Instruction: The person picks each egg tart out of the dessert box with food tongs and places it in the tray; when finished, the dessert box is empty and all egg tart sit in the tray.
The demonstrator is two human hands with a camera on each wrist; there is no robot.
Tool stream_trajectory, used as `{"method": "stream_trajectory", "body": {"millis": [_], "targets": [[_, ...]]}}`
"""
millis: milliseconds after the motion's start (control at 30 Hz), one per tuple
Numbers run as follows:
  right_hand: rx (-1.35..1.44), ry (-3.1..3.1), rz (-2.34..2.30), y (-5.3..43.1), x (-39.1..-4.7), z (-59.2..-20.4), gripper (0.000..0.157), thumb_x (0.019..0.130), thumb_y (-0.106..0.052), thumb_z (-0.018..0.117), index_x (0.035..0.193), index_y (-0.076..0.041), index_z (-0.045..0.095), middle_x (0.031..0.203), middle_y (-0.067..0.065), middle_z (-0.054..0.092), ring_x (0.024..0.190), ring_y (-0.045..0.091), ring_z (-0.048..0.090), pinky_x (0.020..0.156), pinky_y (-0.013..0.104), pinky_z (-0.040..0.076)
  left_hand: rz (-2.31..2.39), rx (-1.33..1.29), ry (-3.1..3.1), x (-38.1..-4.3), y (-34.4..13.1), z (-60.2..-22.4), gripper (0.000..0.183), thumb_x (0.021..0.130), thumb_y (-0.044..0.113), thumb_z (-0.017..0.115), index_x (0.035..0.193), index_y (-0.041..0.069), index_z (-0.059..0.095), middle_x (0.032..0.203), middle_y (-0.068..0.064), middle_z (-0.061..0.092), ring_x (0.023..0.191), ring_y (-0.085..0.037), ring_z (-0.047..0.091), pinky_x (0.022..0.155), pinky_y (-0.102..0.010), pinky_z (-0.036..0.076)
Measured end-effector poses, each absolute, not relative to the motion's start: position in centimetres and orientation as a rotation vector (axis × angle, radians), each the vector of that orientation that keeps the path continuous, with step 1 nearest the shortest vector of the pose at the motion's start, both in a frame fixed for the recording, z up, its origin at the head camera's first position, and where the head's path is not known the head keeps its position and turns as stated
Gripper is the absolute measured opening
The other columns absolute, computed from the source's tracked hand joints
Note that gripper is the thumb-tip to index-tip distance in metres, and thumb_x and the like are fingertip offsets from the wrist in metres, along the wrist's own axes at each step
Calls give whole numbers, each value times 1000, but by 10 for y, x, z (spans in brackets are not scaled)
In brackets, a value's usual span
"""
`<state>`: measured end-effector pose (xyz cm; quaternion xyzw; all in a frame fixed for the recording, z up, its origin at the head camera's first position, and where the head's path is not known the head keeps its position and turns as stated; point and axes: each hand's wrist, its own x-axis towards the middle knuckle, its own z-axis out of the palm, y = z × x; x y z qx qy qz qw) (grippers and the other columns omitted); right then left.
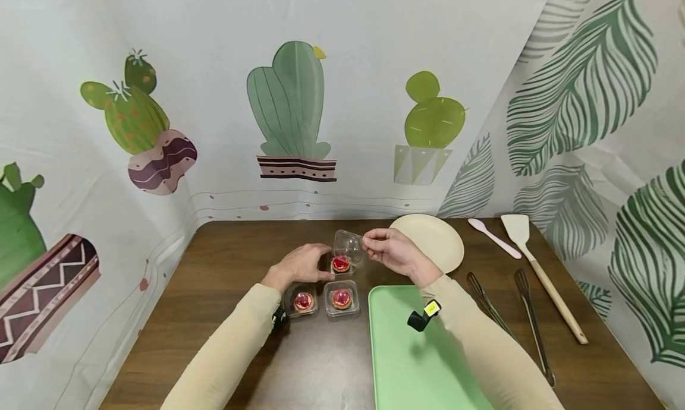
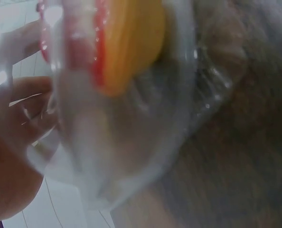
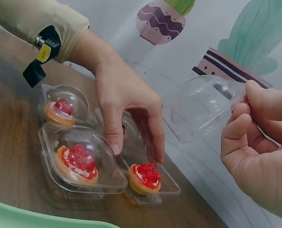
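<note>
— Fingers of the right hand pinch a clear lid by its edge, above the open box. Those of the left hand curl about that box's edges, seemingly to steady it.

— What lies around them?

— Largest, the desk. Then a green tray towards the right, and a pale plate beyond it. Two closed boxes sit on the near side of the open one.

— And the smallest things?

— One red-topped tart sits uncovered in the open box; each closed one holds another under its dome.

— What could go wrong?

— If a hinge joins lid and box, which cannot be told, a hard pull might tip the box and tumble the tart. Left fingers slipping inward could smear its topping. The left wrist device, so near a closed box, might nudge it.

— Any brands or writing?

— None readable on the boxes. A yellow label on the right sleeve's device bears dark marks, too small to read.
</note>
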<state>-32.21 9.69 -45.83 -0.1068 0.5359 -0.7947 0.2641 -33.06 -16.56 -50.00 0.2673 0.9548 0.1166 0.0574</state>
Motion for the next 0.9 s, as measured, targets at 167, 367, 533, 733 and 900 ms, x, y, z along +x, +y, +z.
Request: {"method": "stream_trajectory", "body": {"millis": [167,367,533,733,900], "targets": [[-374,1451,-2145,100,-313,-452,26,96,5,51,87,-10,70,80,1,66,71,11,58,64,21,49,377,827,2885,-330,-165,-500,73,78,51,76,135,10,57,137,-6,59,127,-24,55,108,-39,43],[-552,1507,-2108,101,-299,-444,24,95,3,55,89,-12,72,80,-1,66,70,10,56,63,21,47,392,837,2887,-331,-166,-501,70,78,51,77,132,11,59,133,-6,61,123,-23,57,105,-40,46],[-637,1562,-2070,101,-289,-440,21,94,1,58,88,-14,73,81,-2,65,70,9,54,63,20,46,394,832,2888,-332,-165,-500,66,78,50,77,128,11,61,129,-5,63,119,-23,59,103,-40,47],[-704,1593,-2039,102,-281,-440,23,94,3,58,89,-14,73,83,-2,66,69,9,55,64,19,48,381,831,2887,-332,-164,-500,71,78,50,76,133,10,58,132,-6,62,121,-24,59,103,-41,47],[-748,1672,-1983,104,-275,-443,13,93,4,58,91,-3,70,82,-2,64,71,8,55,66,19,49,373,822,2890,-333,-164,-500,74,78,51,76,135,10,57,135,-6,60,124,-24,56,106,-40,45]]}}
